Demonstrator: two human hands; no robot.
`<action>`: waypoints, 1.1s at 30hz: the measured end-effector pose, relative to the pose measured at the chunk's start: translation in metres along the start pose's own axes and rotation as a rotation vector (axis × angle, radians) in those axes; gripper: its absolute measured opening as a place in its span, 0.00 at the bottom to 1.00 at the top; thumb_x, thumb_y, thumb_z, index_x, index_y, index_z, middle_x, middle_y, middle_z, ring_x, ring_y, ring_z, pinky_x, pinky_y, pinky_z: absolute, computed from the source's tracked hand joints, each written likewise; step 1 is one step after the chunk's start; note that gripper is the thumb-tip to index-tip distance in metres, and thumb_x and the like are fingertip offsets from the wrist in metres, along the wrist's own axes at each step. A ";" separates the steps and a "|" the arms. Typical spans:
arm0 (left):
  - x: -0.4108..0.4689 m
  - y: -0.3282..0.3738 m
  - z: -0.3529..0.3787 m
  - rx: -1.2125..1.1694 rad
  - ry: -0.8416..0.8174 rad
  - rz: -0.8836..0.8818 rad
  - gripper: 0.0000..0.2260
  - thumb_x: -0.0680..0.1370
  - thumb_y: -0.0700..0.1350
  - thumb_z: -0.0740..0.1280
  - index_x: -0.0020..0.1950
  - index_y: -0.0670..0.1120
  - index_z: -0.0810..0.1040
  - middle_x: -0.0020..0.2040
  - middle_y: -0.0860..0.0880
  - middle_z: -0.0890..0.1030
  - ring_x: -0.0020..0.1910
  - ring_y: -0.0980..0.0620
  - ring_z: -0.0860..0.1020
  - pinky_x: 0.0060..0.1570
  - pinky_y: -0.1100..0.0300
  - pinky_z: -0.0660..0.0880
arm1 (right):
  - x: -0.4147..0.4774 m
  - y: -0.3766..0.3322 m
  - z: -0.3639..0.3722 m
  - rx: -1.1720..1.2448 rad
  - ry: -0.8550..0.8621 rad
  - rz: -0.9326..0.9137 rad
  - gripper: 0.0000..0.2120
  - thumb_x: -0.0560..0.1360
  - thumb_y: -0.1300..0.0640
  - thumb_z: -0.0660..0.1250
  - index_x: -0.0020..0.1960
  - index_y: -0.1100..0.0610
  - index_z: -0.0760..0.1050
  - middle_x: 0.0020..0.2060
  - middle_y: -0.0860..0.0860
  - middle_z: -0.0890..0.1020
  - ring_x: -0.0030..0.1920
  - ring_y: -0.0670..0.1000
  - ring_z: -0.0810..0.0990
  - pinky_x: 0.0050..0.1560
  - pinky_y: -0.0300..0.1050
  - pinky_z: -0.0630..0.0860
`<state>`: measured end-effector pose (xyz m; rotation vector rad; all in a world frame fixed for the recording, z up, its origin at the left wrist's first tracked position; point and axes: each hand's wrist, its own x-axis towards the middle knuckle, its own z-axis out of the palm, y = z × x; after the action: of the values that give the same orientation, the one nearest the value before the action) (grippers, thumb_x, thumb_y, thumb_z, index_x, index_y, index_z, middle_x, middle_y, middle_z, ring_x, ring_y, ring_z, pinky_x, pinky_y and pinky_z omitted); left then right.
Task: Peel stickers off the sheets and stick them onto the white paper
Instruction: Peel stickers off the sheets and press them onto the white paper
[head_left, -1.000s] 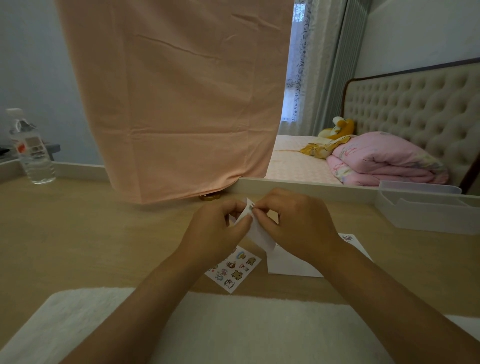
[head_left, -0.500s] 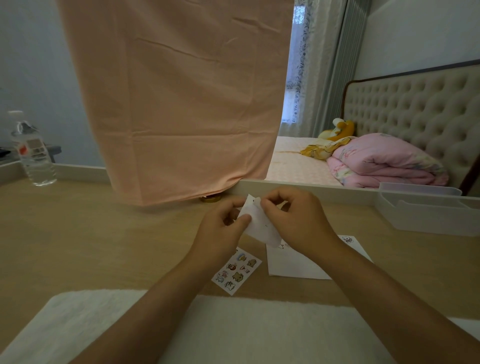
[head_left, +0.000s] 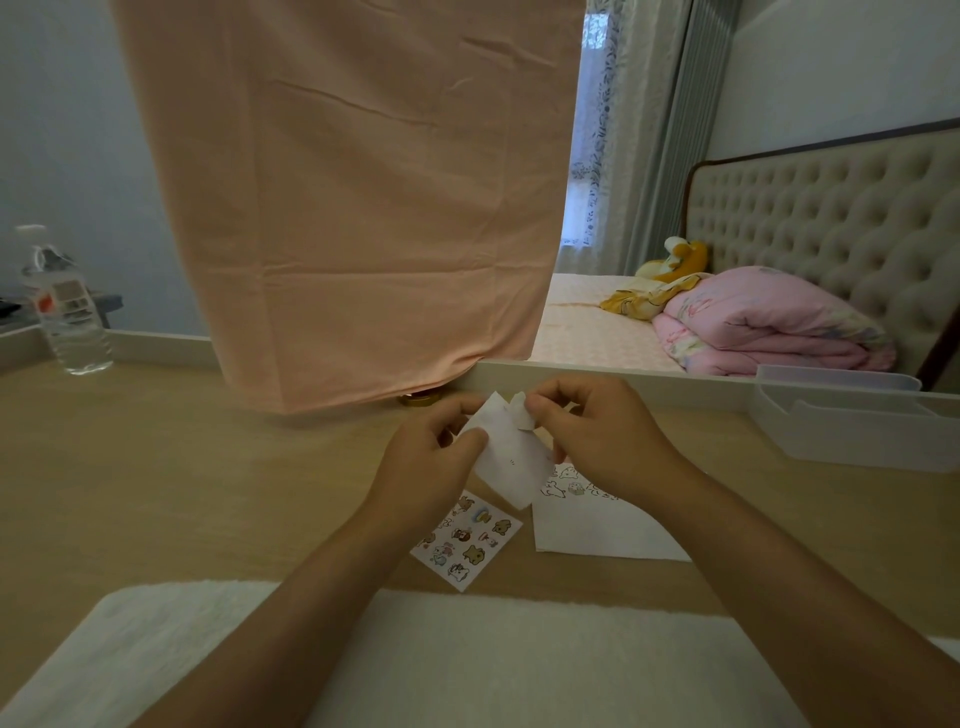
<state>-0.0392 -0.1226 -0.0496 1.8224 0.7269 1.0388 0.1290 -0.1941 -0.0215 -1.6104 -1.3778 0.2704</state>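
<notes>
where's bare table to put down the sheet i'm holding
Widest bare wood lies left, between the clear plastic water bottle, the hanging peach cloth and the white fluffy mat. A narrower strip runs between the right forearm and the white plastic tray. Crowded centre: the colourful sticker sheet lies close beside the white paper.

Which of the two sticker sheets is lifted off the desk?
The plain white-backed sheet, gripped by the left hand while the right hand pinches a sticker at its top. The colourful sheet lies flat on the desk.

Over the pale wooden bench (head_left: 156, 467), the left grip (head_left: 421, 462) holds a small white paper sheet (head_left: 506, 460) while the right grip (head_left: 602, 436) pinches a pale sticker (head_left: 521, 414) at its top edge.
</notes>
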 end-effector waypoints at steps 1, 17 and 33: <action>0.000 0.000 0.000 -0.013 0.003 -0.007 0.18 0.80 0.40 0.64 0.48 0.66 0.82 0.43 0.54 0.84 0.41 0.52 0.82 0.39 0.54 0.79 | 0.000 -0.001 0.000 0.008 -0.002 0.006 0.08 0.80 0.54 0.67 0.44 0.49 0.84 0.36 0.45 0.83 0.30 0.48 0.81 0.32 0.46 0.78; 0.001 -0.008 0.007 -0.157 0.069 -0.155 0.11 0.81 0.42 0.65 0.54 0.57 0.83 0.41 0.57 0.84 0.37 0.62 0.81 0.36 0.67 0.74 | 0.000 0.004 0.001 0.115 0.113 0.109 0.10 0.80 0.53 0.67 0.43 0.51 0.83 0.27 0.43 0.80 0.28 0.46 0.77 0.35 0.49 0.80; -0.001 0.006 0.009 -0.006 0.027 -0.274 0.12 0.82 0.53 0.62 0.47 0.51 0.83 0.40 0.55 0.86 0.39 0.55 0.80 0.39 0.58 0.68 | -0.008 0.025 0.024 -0.049 0.211 -0.286 0.09 0.77 0.60 0.73 0.56 0.52 0.84 0.32 0.36 0.80 0.30 0.47 0.80 0.36 0.36 0.77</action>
<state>-0.0314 -0.1302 -0.0465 1.6503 0.9583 0.8845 0.1255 -0.1863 -0.0559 -1.4138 -1.4361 -0.1017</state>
